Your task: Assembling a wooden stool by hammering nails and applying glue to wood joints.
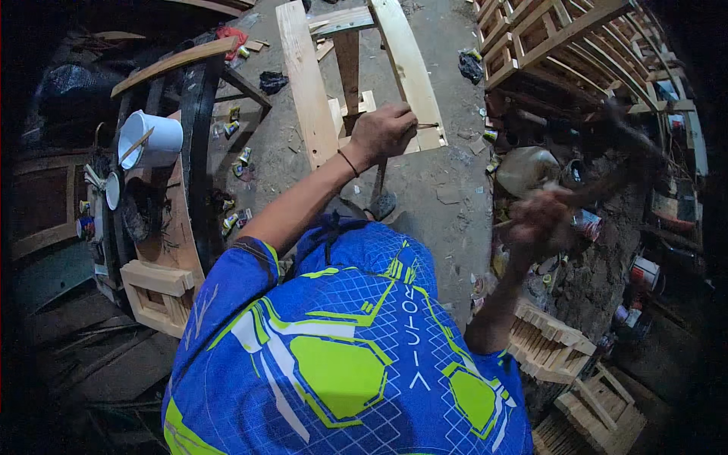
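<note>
My left hand (383,135) is closed over the near end of a pale wooden frame (413,80), by its right-hand board. From its fingers a thin, nail-like piece (429,124) points right across the board. Below that hand is a slim dark bar (380,176), partly hidden by the hand. Raised off to the right, my right hand (540,216) is closed around a dark hammer (618,178), both smeared by motion. The left-hand board (303,83) and a crosspiece (341,21) belong to the same frame.
At left, a white bucket (155,140) stands on a dark wooden stand (199,114). Slatted wooden frames (561,38) rise at upper right. Stacked wood pieces (547,345) lie at lower right. Near the right arm sits a rounded container (525,171). Scraps litter the grey floor (447,227).
</note>
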The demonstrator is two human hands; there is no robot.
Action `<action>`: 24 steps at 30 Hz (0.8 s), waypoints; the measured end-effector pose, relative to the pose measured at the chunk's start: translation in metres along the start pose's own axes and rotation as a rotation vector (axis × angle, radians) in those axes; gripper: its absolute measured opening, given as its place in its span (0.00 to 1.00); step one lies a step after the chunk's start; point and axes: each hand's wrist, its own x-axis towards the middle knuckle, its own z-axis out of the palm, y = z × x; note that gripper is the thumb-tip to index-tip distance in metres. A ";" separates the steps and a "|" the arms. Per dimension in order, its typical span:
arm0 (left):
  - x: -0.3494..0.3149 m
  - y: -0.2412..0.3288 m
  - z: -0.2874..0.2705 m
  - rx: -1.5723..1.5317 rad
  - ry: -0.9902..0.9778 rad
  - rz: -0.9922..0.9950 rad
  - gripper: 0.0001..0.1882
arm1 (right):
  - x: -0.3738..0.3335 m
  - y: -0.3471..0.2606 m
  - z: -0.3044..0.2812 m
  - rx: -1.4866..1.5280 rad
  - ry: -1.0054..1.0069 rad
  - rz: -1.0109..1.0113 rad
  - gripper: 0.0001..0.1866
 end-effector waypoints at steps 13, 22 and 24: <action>0.005 0.015 -0.001 -0.048 -0.025 -0.002 0.07 | -0.057 0.084 -0.098 -2.093 0.154 -0.055 0.15; 0.006 0.020 0.000 -0.247 -0.118 -0.299 0.11 | -0.027 0.060 -0.132 -2.140 -0.191 -0.288 0.16; 0.013 0.020 -0.005 -0.244 0.024 -0.403 0.10 | -0.012 0.055 -0.130 -2.084 -0.220 -0.254 0.16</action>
